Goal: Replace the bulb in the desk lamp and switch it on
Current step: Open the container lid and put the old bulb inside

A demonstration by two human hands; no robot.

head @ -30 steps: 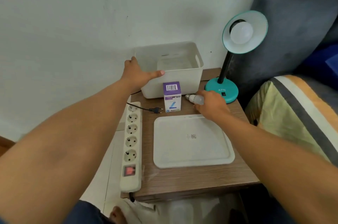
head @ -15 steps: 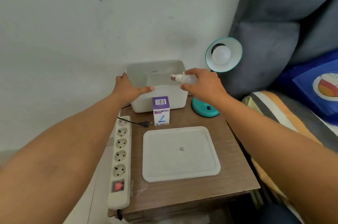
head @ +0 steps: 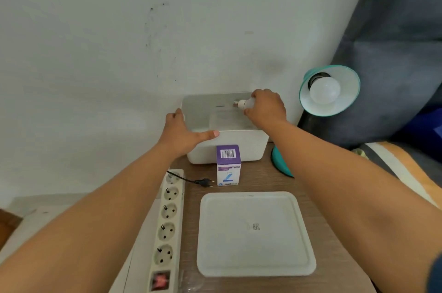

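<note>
**Old bulb held over the white bin**

We are holding a small bulb [head: 244, 103] in our right hand [head: 266, 109], fingers closed around its glass, screw base pointing left, above the open white bin [head: 227, 149]. Our left hand [head: 183, 133] is gripping the bin's near-left rim, thumb lying along the front edge. The teal desk lamp [head: 329, 90] is standing to the right with another bulb [head: 324, 90] seated in its shade. A purple bulb box [head: 228, 165] is standing upright before the bin, its unplugged plug [head: 203, 182] lying beside the power strip [head: 167, 228].
</note>
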